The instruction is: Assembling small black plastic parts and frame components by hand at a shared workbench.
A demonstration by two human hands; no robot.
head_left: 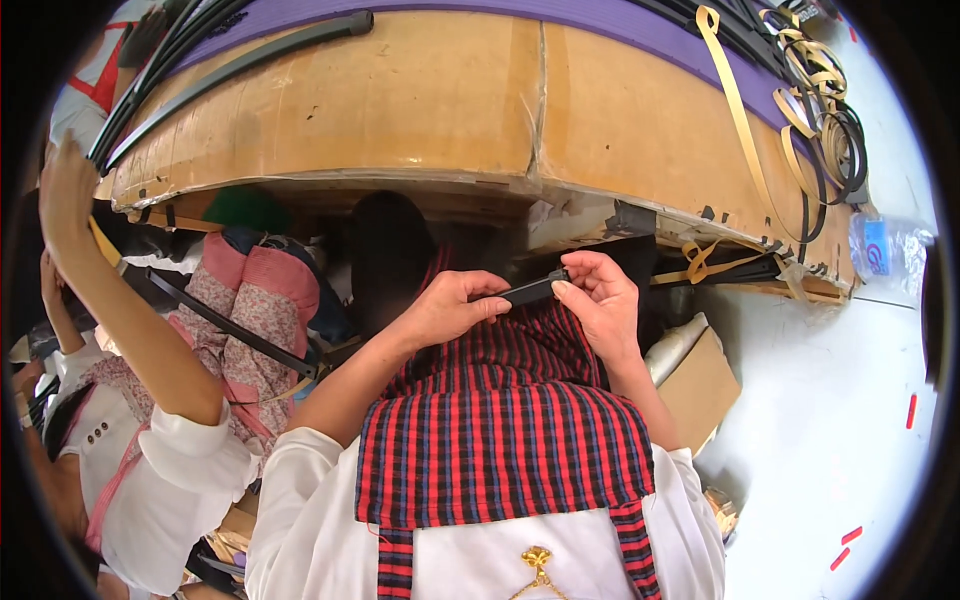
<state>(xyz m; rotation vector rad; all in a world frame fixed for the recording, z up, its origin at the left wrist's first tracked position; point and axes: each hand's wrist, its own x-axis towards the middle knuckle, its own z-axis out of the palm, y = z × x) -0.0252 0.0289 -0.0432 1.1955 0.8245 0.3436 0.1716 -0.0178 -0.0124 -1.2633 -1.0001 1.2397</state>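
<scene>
Above my lap, a short length of black flat strap [530, 291] is stretched between my two hands. My left hand [455, 305] pinches its left end between thumb and fingers. At the other end, my right hand [603, 303] grips the strap, where a small dark piece shows at the fingertips; its exact kind is too small to make out. Under both hands lies a red, black and blue striped apron [505, 450]. The table edge is just beyond the hands, and neither hand touches it.
The tan-covered table [420, 90] spans the far side. Cream ribbon-like strips [735, 90] and black straps hang at its right end, near a clear plastic bottle [885, 247]. Left of me, a co-worker's arm [130, 290] reaches up beside a long black strap [225, 325]. A cardboard piece [700, 385] stands at right.
</scene>
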